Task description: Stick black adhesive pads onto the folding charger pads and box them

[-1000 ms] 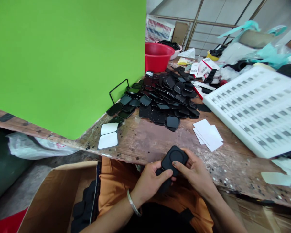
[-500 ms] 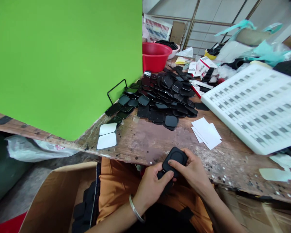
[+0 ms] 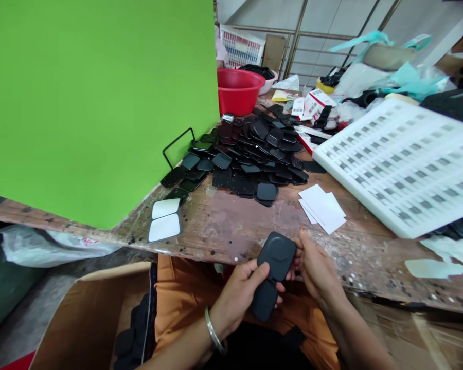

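Note:
A black folding charger pad (image 3: pixel 277 254), two rounded squares joined by a hinge, lies opened out above my lap near the table's front edge. My left hand (image 3: pixel 239 288) grips it around the hinge, thumb on top and fingertips showing past the lower square. Beside its right edge is my right hand (image 3: pixel 316 270), thumb raised off the pad and fingers close to or touching the edge; whether they support it from behind is hidden. Across the table spreads a heap of similar black pads (image 3: pixel 245 186). A pad with two white faces (image 3: pixel 164 226) lies at left.
White cards (image 3: pixel 324 210) lie right of centre, beside a slotted white foam tray (image 3: pixel 401 169). A tall green panel (image 3: pixel 100 103) stands at left. Behind the heap is a red basin (image 3: pixel 241 92). An open cardboard box (image 3: pixel 88 308) holding black pieces stands lower left.
My right thumb has lifted off the pad's face and the right hand has shifted slightly right. The lower square now shows fully below the hinge. The view has turned slightly.

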Available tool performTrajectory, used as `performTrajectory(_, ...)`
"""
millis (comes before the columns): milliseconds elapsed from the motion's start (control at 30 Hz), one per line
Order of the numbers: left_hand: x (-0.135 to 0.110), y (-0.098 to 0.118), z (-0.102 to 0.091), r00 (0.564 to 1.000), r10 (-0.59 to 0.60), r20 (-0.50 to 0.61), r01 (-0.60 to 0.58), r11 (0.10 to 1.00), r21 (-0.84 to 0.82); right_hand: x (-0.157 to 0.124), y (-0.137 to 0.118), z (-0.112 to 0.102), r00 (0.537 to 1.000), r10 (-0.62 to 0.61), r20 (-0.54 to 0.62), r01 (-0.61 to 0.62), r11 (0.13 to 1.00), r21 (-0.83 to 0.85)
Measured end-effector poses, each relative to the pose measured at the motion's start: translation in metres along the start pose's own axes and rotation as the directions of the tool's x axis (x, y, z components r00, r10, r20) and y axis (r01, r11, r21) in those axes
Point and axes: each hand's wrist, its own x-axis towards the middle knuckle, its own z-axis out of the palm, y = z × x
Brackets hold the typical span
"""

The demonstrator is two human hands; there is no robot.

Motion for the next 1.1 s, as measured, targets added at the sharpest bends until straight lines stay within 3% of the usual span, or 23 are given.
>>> performTrajectory(167, 0.003, 0.001, -0.002, 0.999, -0.003, -0.032, -0.001, 0.995, -0.1, 0.0, 0.0, -0.003, 0.995, -0.044, 0.089, 0.041, 0.999, 0.034)
performTrajectory(400, 0.004, 0.002, -0.005, 0.998, 0.006, -0.062, -0.009, 0.999, -0.054, 0.002, 0.007, -0.002, 0.988, -0.113, 0.102, 0.115, 0.993, -0.005)
performTrajectory(533, 0.003, 0.002, -0.006, 0.995, 0.086, -0.042, -0.086, 0.996, 0.012, 0.001, 0.009, -0.003, 0.974, -0.22, 0.051, 0.224, 0.967, -0.124)
performTrajectory(633, 0.002, 0.0, -0.005, 0.995, 0.079, -0.055, -0.079, 0.997, 0.004, 0.0, 0.008, -0.004, 0.961, -0.275, 0.024, 0.274, 0.937, -0.215)
performTrajectory(867, 0.002, -0.001, -0.003, 0.998, -0.025, -0.054, 0.018, 0.99, -0.137, 0.003, 0.009, -0.008, 0.957, -0.286, 0.053, 0.288, 0.906, -0.311)
performTrajectory(1100, 0.0, 0.001, -0.002, 0.997, 0.073, -0.013, -0.074, 0.995, -0.061, 0.004, 0.003, -0.008, 0.919, -0.368, 0.141, 0.393, 0.818, -0.421)
